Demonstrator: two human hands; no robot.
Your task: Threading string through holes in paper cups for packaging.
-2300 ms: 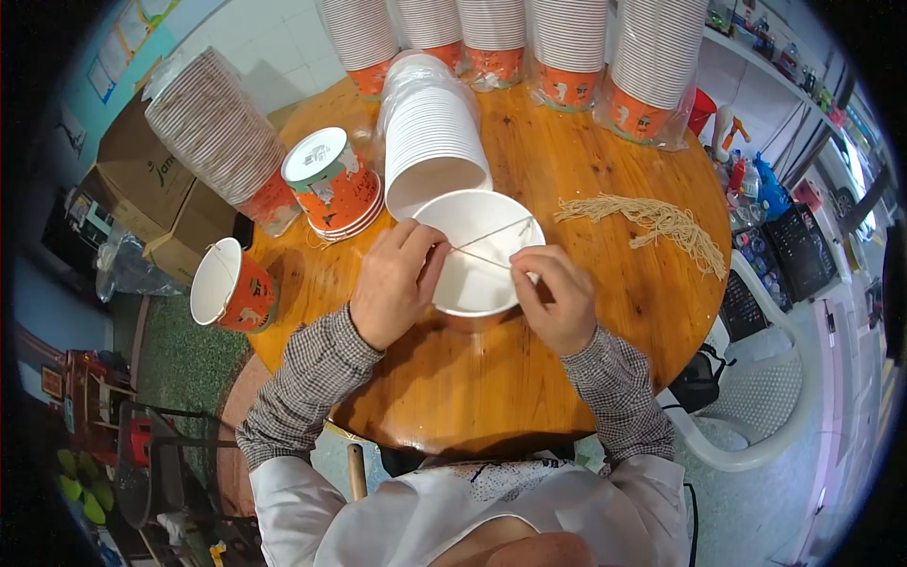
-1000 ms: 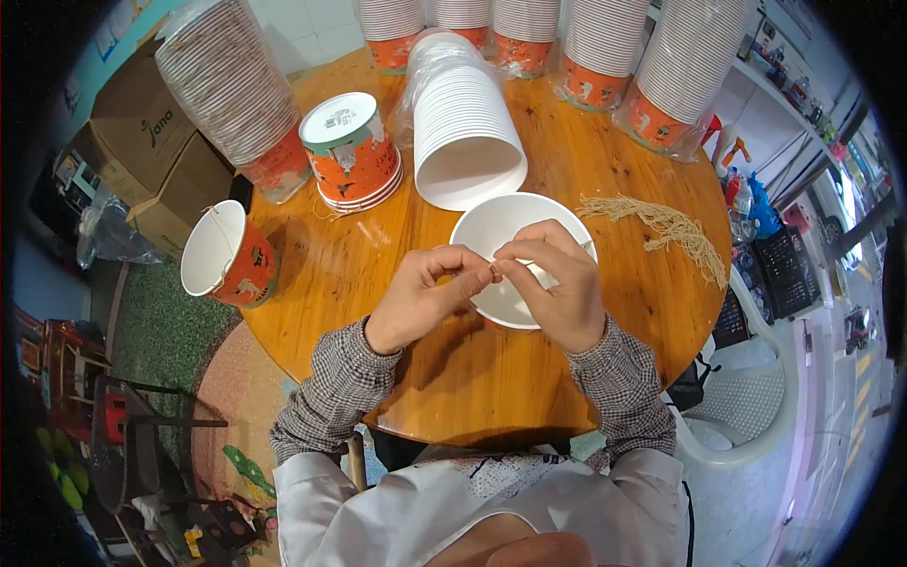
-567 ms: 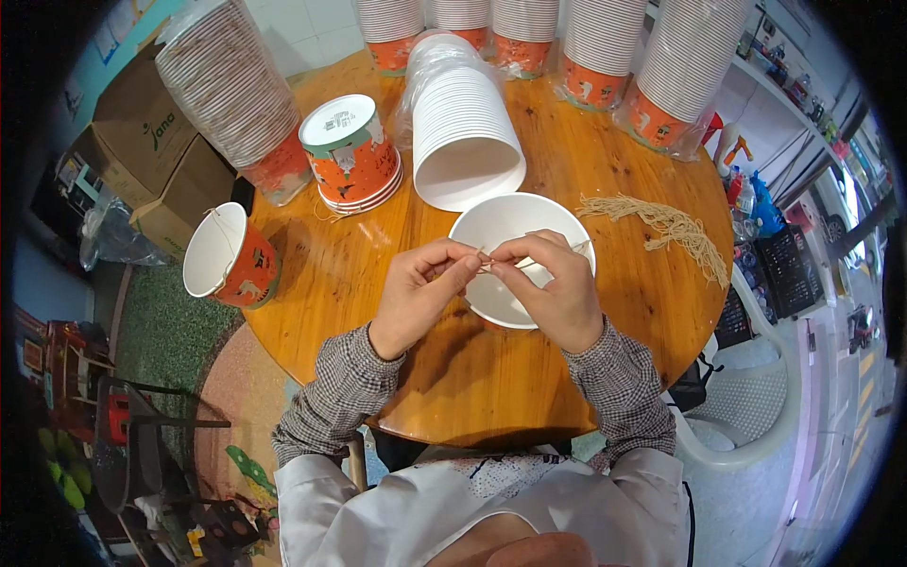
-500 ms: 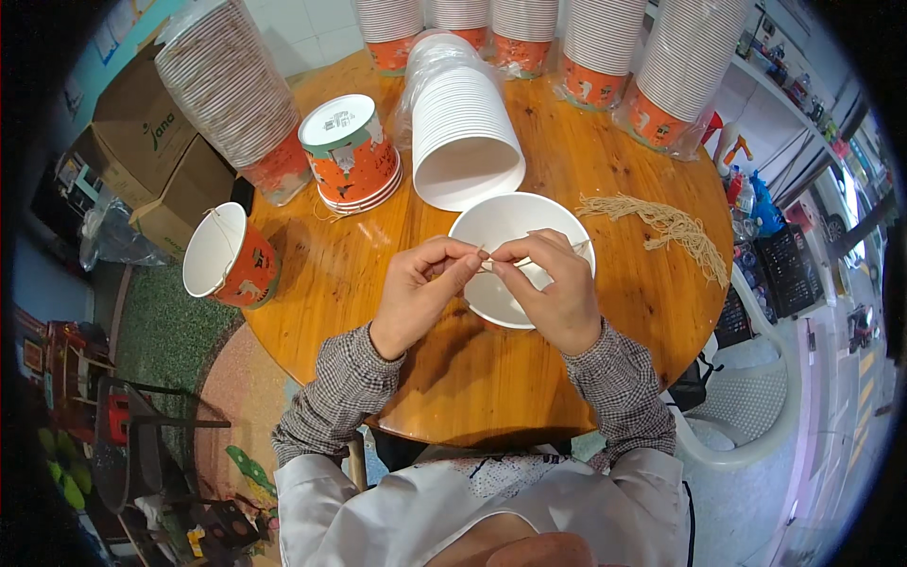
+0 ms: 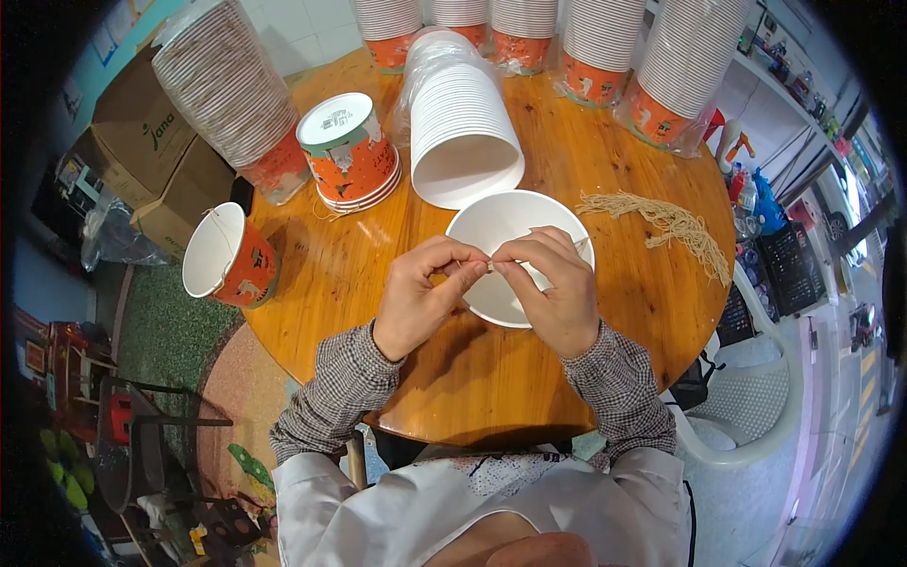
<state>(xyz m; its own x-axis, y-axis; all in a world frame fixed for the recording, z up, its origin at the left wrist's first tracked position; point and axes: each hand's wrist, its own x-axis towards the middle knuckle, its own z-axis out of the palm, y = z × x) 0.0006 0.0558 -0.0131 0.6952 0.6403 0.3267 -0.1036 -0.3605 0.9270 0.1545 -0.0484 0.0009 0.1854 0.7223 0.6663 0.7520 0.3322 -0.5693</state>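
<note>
- The tub [image 5: 487, 215] stands mouth up on the wooden table [image 5: 633, 312], just in front of the person; the cord [image 5: 580, 244] shows at the right of its mouth and runs toward the fingertips.
- The left hand [image 5: 423, 295] pinches with thumb and forefinger, seemingly on the cord, though the fingertips hide most of it.
- The right hand [image 5: 555, 291] pinches likewise, its fingertips meeting the left's over the tub's mouth; its other fingers curl above the opening.
- The cord is probably very light, limp and a little rough, so it should grip well between finger pads but fray or slip if held too near an end; a fingertip pinch suits it.
- The tub looks like light coated card: stiff at the rim, easily dented in the wall, somewhat slick. The rim seems the best hold.
- In looks, the cord is thin and pale tan, like the loose bundle [image 5: 666, 219] lying to the right.
- The tub is plain white inside, with a round, rolled white rim; the hands cover part of it.
</note>
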